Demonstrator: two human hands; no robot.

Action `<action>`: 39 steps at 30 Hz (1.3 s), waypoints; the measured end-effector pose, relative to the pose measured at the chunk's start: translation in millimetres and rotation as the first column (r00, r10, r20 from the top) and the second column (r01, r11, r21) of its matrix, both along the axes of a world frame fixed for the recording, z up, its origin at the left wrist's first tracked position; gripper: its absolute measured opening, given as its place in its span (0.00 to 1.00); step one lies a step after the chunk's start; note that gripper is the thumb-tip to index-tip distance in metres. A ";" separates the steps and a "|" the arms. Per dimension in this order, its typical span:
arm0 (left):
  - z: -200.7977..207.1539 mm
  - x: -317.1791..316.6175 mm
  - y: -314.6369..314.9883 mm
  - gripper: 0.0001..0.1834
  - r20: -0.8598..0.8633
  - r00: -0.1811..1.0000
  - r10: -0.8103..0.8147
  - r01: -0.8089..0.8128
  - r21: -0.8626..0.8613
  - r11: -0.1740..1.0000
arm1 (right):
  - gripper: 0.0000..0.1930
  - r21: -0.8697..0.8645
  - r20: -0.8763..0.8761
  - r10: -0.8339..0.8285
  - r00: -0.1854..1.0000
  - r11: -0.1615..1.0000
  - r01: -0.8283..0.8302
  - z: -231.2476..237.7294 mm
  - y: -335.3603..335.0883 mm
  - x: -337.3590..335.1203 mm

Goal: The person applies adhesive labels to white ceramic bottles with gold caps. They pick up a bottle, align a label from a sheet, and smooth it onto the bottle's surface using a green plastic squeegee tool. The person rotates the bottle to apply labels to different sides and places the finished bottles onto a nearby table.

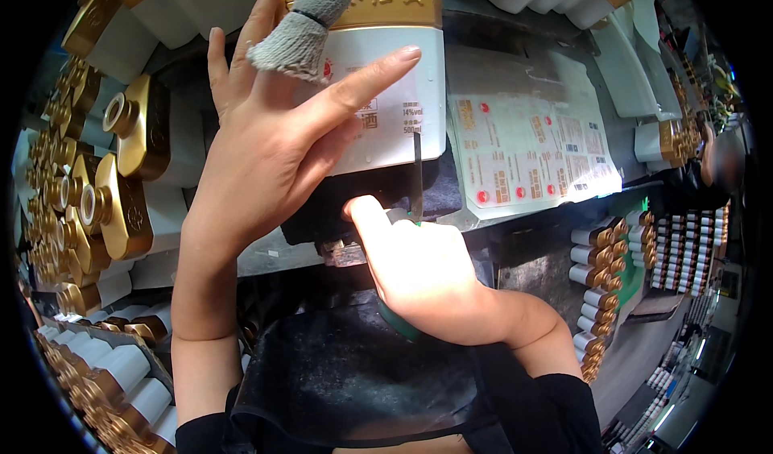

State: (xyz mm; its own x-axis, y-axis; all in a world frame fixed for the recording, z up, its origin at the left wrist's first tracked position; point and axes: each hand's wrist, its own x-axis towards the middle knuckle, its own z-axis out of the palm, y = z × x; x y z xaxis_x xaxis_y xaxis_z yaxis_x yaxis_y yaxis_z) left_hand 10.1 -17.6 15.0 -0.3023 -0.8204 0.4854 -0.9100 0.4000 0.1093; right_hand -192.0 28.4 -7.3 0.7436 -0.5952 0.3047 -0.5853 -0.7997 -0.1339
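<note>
A flat-sided bottle [386,91], white with a gold end and printed labelling, lies on a dark pad [443,182] in front of me. My left hand [270,132] is over its left part with the fingers spread and the thumb stretched out to the right. Grey knitted cloth [310,27], bound by a dark band, covers that hand's index finger. Closed round a green-handled knife [417,172], my right hand [427,273] is at the bottle's near edge. The thin dark blade points away from me, its tip over the bottle's near right corner. My fingers hide most of the handle.
A sheet of printed labels [535,132] lies right of the bottle. White-and-gold bottles [133,128] crowd the left side, and more rows [600,269] stand at the right. A dark apron [362,373] covers my lap. Another person [721,164] is at the far right.
</note>
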 end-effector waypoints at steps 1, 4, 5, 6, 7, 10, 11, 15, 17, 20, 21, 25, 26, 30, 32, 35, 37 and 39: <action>-8.3 5.1 -3.0 0.25 -0.021 0.999 -0.035 0.034 -0.055 0.998 | 0.28 -0.054 -0.009 0.003 1.000 0.999 -0.003 -0.9 0.5 -0.1; -17.2 5.3 -21.4 0.26 0.129 0.981 -0.143 0.178 -0.321 0.930 | 0.28 -0.178 -0.054 0.020 0.998 0.984 -0.029 -1.7 -0.3 -2.5; -18.8 5.5 -23.5 0.26 0.151 0.977 -0.152 0.195 -0.330 0.924 | 0.28 -0.186 -0.063 0.024 0.998 0.982 -0.035 -0.2 -0.3 -2.7; -20.0 5.2 -25.5 0.26 0.175 0.971 -0.162 0.214 -0.339 0.916 | 0.28 -0.196 -0.070 0.027 0.997 0.980 -0.040 2.2 -0.9 -3.2; -21.2 4.7 -26.0 0.26 0.189 0.969 -0.160 0.218 -0.341 0.915 | 0.28 -0.209 -0.074 0.017 0.997 0.977 -0.033 1.9 -0.7 -3.4; -23.7 3.7 -25.2 0.26 0.188 0.972 -0.145 0.203 -0.346 0.916 | 0.28 -0.250 -0.079 -0.018 0.997 0.968 -0.002 0.2 0.7 -2.3; -24.9 2.8 -25.3 0.27 0.171 0.974 -0.148 0.201 -0.350 0.915 | 0.28 -0.261 -0.080 -0.028 0.996 0.965 0.006 -0.1 1.2 -2.6; -23.2 2.6 -25.2 0.27 0.183 0.972 -0.145 0.203 -0.361 0.910 | 0.28 -0.254 -0.051 -0.018 0.999 0.967 0.005 1.6 0.5 -2.6; -21.1 3.2 -24.2 0.28 0.214 0.968 -0.134 0.204 -0.349 0.915 | 0.28 -0.220 -0.039 -0.019 0.999 0.975 0.010 2.7 1.0 -2.5; -11.6 -2.4 -16.4 0.29 0.134 0.984 -0.118 0.146 -0.219 0.965 | 0.28 -0.172 -0.025 -0.018 1.000 0.985 0.013 5.3 0.8 -2.9; 3.6 -14.4 -4.2 0.29 0.074 0.994 -0.079 0.085 -0.091 0.992 | 0.28 -0.173 -0.005 -0.018 1.000 0.985 0.017 4.6 -0.1 -4.2; 11.0 -23.3 -1.3 0.28 -0.271 0.961 -0.056 0.085 0.094 0.992 | 0.24 0.084 0.029 -0.073 0.997 0.994 0.070 9.2 1.7 -4.4; 12.3 -25.2 -3.4 0.27 -0.317 0.946 -0.067 0.101 0.092 0.991 | 0.23 0.087 0.037 -0.073 0.997 0.994 0.070 8.5 0.4 -4.9; 6.4 -19.6 -16.7 0.29 -0.237 0.967 -0.094 0.084 -0.055 0.995 | 0.22 0.011 0.044 -0.059 0.997 0.998 0.059 6.5 -1.2 -6.2; 6.6 -29.2 -14.1 0.32 -0.293 0.952 -0.087 0.075 -0.052 0.996 | 0.21 -0.010 0.025 -0.050 0.998 0.999 0.050 5.7 -2.7 -6.8; 1.7 -43.5 -10.2 0.39 -0.568 0.809 -0.155 0.172 -0.022 0.985 | 0.19 0.071 0.055 -0.038 0.998 0.997 0.034 9.3 -6.4 -9.2; 10.4 -35.2 -11.8 0.38 -0.569 0.817 -0.094 0.056 -0.084 0.995 | 0.16 0.131 0.194 -0.090 0.977 0.989 0.065 24.2 -20.1 -16.0; 5.2 -22.9 -14.2 0.36 -0.653 0.756 -0.043 -0.038 -0.109 0.993 | 0.11 0.198 0.371 -0.173 0.912 0.975 0.104 39.0 -40.0 -24.3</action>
